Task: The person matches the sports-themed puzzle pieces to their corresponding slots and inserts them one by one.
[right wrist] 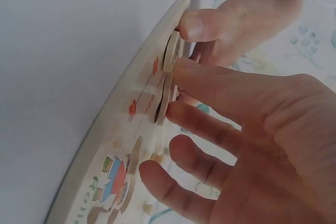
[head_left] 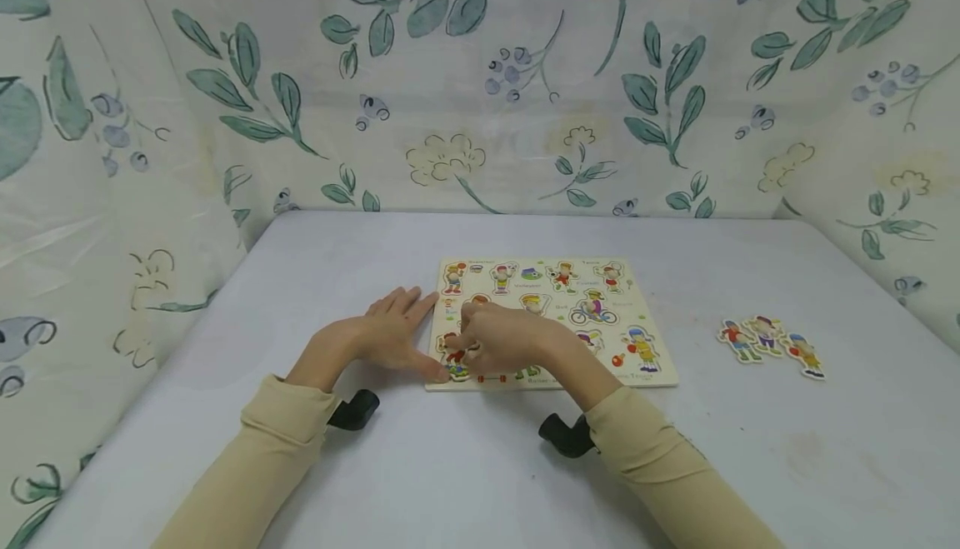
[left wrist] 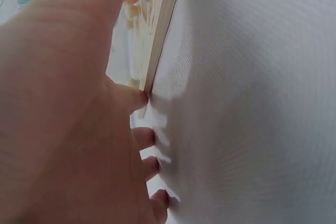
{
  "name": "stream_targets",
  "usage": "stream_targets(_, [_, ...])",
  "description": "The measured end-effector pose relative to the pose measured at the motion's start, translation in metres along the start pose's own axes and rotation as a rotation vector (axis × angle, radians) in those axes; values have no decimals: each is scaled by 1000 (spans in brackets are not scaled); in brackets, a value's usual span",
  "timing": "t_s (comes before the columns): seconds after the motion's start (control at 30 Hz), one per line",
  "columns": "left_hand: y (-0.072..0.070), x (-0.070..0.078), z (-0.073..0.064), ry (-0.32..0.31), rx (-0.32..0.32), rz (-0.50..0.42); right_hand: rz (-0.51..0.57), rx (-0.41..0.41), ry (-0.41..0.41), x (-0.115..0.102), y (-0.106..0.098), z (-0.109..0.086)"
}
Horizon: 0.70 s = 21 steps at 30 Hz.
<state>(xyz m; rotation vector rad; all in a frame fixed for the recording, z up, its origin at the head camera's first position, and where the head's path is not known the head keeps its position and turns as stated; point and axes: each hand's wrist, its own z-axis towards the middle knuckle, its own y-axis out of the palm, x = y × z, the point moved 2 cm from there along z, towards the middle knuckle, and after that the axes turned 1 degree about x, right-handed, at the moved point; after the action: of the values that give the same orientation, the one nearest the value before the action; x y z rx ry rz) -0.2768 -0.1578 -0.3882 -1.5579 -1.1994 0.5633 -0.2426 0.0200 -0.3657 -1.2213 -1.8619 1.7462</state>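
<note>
A wooden puzzle board (head_left: 639, 316) with printed sports figures lies on the table. Spread across its left edge is my left hand (head_left: 390, 336), thumb on the lower-left corner. In the left wrist view the index fingertip touches the board's side (left wrist: 160, 40) and the other fingertips rest on the cloth. My right hand (head_left: 506, 336) reaches over the board's left part. Its thumb and index finger pinch a figure-shaped puzzle piece (right wrist: 164, 98) at the lower-left slot; the remaining fingers are loosely bent. That piece (head_left: 455, 359) shows red clothing and is partly hidden by the fingers.
Several loose figure pieces (head_left: 767, 336) lie together on the white tabletop (head_left: 750, 449), right of the board. Floral cloth (head_left: 525, 132) hangs behind and at the sides. Black wrist mounts (head_left: 566, 435) sit under both sleeves.
</note>
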Motion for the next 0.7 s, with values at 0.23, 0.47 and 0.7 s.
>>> stream_targets(0.23, [0,1,-1,15,1,-7,-3,-33,-4,-3,-6,-7])
stream_targets(0.47, [0,2,0,21,15,-5,109,-127,8,0,-11,-16])
stream_targets(0.7, [1,2,-1,3,2,-8,100,-136,9,-2,-9,-16])
